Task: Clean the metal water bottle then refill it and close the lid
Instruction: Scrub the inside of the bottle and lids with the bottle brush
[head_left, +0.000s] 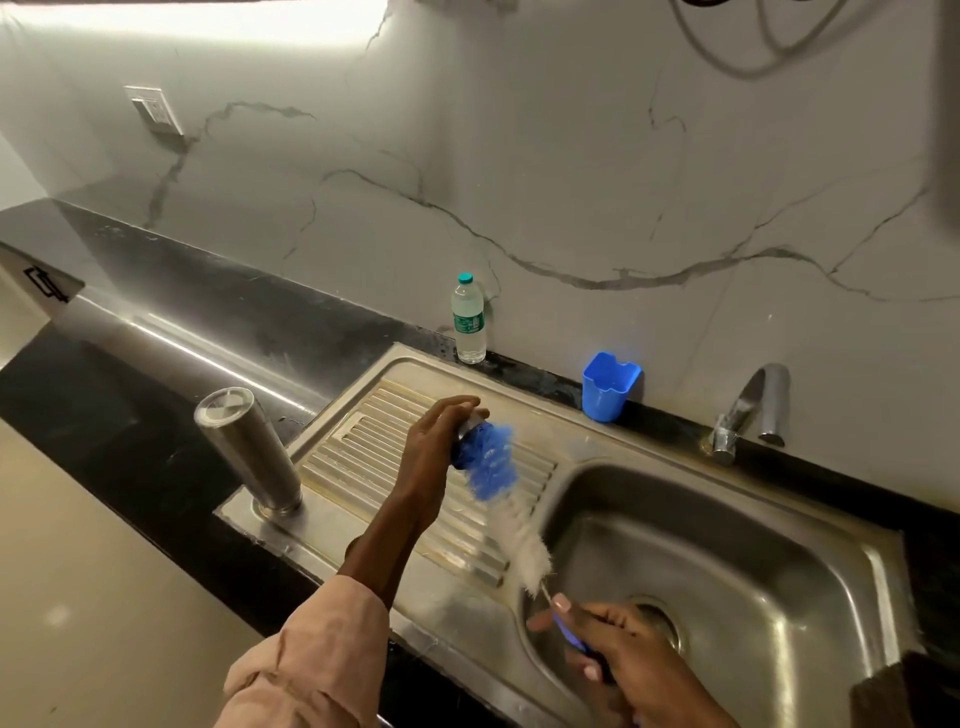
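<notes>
The metal water bottle (249, 452) stands on the left corner of the steel drainboard (358, 441), with no hand on it. Over the drainboard, my left hand (431, 457) grips a small dark metal piece (464, 432), apparently the bottle's lid, mostly hidden by my fingers. My right hand (623, 660) holds the blue handle of a bottle brush (527, 540) above the sink basin (727, 571). The brush's white bristles run up to a blue bristle tip that presses against the piece in my left hand. The tip is blurred.
A plastic water bottle (468, 322) and a blue plastic cup (605, 389) stand at the wall behind the sink. The tap (748, 410) is at the back right, with no water seen running. Black countertop (130, 405) extends left.
</notes>
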